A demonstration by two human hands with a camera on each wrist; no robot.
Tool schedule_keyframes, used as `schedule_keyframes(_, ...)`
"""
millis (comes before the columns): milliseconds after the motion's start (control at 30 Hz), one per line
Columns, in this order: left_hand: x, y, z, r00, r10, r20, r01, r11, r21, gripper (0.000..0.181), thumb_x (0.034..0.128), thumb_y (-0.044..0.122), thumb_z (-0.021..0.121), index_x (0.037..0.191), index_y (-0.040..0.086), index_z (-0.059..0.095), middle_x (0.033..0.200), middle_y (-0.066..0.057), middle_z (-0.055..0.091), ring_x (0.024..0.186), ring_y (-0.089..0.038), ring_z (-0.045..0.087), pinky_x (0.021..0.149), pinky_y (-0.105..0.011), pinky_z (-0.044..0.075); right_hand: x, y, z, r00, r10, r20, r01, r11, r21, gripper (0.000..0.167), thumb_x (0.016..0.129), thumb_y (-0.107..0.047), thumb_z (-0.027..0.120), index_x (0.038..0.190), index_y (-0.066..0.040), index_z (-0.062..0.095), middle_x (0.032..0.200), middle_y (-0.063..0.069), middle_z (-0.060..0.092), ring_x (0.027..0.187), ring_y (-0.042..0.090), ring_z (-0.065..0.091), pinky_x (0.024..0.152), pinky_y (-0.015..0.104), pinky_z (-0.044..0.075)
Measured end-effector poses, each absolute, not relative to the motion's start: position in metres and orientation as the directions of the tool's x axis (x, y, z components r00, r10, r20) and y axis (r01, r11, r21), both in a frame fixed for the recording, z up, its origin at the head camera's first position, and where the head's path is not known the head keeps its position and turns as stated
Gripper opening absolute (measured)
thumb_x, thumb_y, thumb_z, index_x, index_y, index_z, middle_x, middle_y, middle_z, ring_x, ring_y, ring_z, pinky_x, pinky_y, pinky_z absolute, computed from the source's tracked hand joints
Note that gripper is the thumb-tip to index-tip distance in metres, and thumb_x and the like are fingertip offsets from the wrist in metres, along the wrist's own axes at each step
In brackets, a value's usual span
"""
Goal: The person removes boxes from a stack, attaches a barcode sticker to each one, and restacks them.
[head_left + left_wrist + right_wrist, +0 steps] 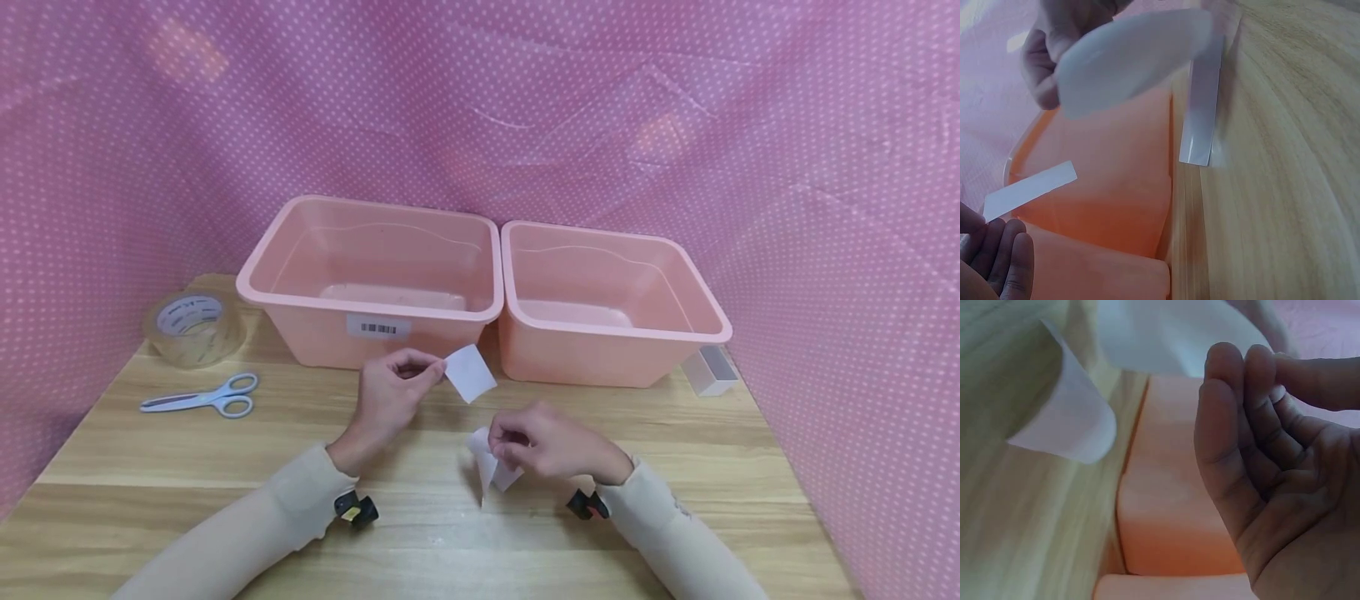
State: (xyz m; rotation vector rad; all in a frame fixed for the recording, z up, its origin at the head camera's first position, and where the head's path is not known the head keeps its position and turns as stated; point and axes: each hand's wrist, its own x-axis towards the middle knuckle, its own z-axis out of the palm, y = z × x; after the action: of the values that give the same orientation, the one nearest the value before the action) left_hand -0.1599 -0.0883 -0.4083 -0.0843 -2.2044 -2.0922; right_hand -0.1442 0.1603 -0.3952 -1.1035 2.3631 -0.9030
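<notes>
My left hand (390, 400) pinches a small white square of paper (470, 373) by its left corner, in front of the left bin. Seen edge-on in the left wrist view, the square (1029, 190) looks like a narrow strip. To the right and nearer me, my right hand (555, 442) pinches a curled white piece of paper (483, 454) above the table. That paper (1135, 62) bends round in the left wrist view, with a white strip (1200, 119) lower down. Whether these are one piece I cannot tell. In the right wrist view, the fingertips (1229, 362) meet the thumb.
Two pink plastic bins (367, 315) (622, 333) stand side by side at the back. A barcode label (378, 326) is on the left one. Clear tape (195, 329) and scissors (198, 400) lie at the left. A small white box (708, 372) stands at the right edge.
</notes>
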Motion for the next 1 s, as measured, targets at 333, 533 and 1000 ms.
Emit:
schedule_keyframes(333, -0.159, -0.088, -0.407, -0.992, -0.025, 0.121, 0.119, 0.061, 0.991, 0.011, 0.0890, 0.011, 0.078, 0.094, 0.001, 0.077, 0.089, -0.017, 0.078, 0.080, -0.022, 0.076, 0.072, -0.030, 0.065, -0.140, 0.148, -0.411, -0.577, -0.809, -0.115, -0.605, 0.518, -0.605, 0.016, 0.099, -0.016, 0.062, 0.086, -0.025, 0.065, 0.070, -0.019, 0.055, 0.064, -0.009, 0.049, 0.059, 0.010, 0.045)
schedule_keyframes(533, -0.159, -0.087, -0.407, -0.992, -0.027, 0.122, 0.120, 0.079, 0.990, 0.011, 0.0895, 0.013, 0.078, 0.094, 0.003, 0.077, 0.089, -0.016, 0.078, 0.078, -0.014, 0.075, 0.070, -0.024, 0.063, -0.141, 0.146, -0.416, -0.572, -0.807, -0.147, -0.585, 0.527, -0.617, 0.015, 0.100, -0.017, 0.062, 0.088, -0.023, 0.070, 0.068, -0.018, 0.057, 0.062, -0.009, 0.049, 0.058, 0.009, 0.046)
schedule_keyframes(1000, -0.156, -0.086, -0.406, -0.991, -0.014, 0.130, 0.129, 0.054, 0.990, 0.012, 0.0894, 0.011, 0.077, 0.096, 0.002, 0.076, 0.092, -0.018, 0.077, 0.079, -0.012, 0.075, 0.073, -0.025, 0.064, -0.150, 0.153, -0.418, -0.687, -0.708, -0.166, -0.375, 0.541, -0.753, 0.020, 0.104, -0.020, 0.057, 0.092, -0.014, 0.071, 0.071, -0.005, 0.066, 0.061, 0.005, 0.061, 0.055, 0.021, 0.055)
